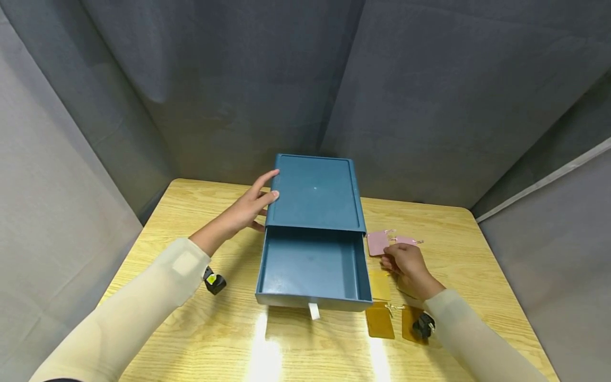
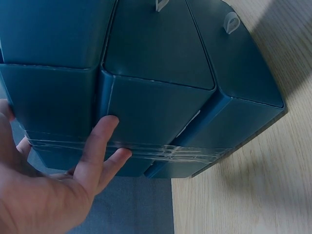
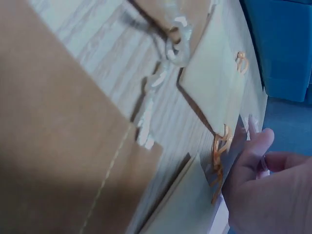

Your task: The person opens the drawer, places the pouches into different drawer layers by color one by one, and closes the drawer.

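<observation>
A light wooden counter (image 1: 200, 339) stands inside grey fabric walls (image 1: 215, 79); amber tags (image 1: 380, 320) lie near its front edge.

A makeshift recording booth: grey cloth screens (image 1: 429, 95) close in a small wooden table (image 1: 477, 254) on three sides.

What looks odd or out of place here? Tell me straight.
Little stands out. The blue box has its drawer pulled out and bare inside, with clear tape round the box wall by the left hand. The tags lie loose and unaligned beside the drawer, near the right hand.
</observation>
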